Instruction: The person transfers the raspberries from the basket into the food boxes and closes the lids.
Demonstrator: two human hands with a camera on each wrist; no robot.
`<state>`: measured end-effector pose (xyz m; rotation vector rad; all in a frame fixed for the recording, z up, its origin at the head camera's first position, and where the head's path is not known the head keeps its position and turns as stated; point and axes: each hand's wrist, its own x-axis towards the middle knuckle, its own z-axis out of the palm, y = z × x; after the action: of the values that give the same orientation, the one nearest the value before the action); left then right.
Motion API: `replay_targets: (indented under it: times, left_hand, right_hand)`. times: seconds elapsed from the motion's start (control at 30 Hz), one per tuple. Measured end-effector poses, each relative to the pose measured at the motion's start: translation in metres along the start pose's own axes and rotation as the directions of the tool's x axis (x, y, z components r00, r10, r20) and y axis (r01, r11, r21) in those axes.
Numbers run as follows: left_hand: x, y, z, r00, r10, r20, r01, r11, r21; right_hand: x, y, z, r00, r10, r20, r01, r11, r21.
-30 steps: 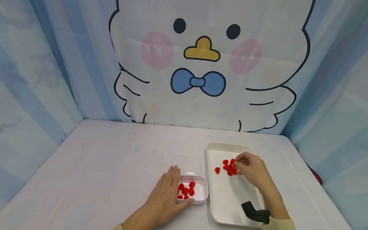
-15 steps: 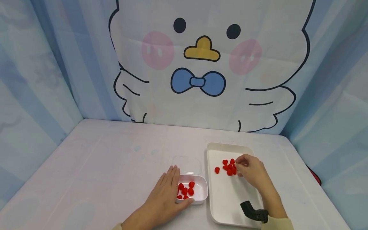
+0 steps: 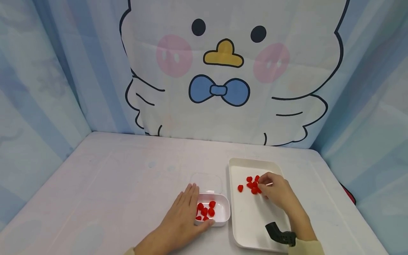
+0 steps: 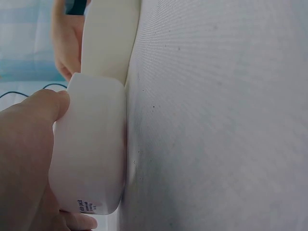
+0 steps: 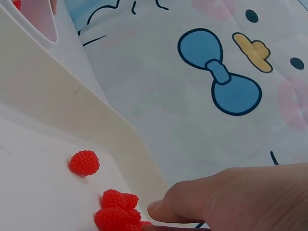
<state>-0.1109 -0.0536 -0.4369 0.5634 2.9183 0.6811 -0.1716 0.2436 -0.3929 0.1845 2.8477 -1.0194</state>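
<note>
Wide passage is left over the pale fabric-covered worktop (image 3: 95, 184) at left in the head view. At lower centre, the small white plastic box (image 3: 224, 209) is blocked at its left end by the left hand (image 3: 181, 217). At lower right, the red raspberry cluster (image 3: 254, 184) is obstructed rightward by the right hand (image 3: 278, 190); below, room is left on the white rectangular tray (image 3: 250, 223).

Reads "pack" at the end of a larger dark line of print (image 4: 80, 207), on the outer wall of the white, rounded rectangular plastic box (image 4: 89, 139), near one end, in the left wrist view. Runs sideways there, up the frame. Seems to show "ite" just before, but too indistinct at the start to be sure. Continues alongside in smaller lines, too blurred to make out.
</note>
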Motion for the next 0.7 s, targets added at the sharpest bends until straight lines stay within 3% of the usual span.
replay_targets:
  times: [0.7]
  left_hand:
    - [-0.0005,-0.0001,-0.0012,1.0,0.013,-0.013,-0.013,1.0,0.004]
  right_hand:
    - [0.0014,0.0008,0.0017,0.999,0.01,0.045,-0.008,0.999,-0.048]
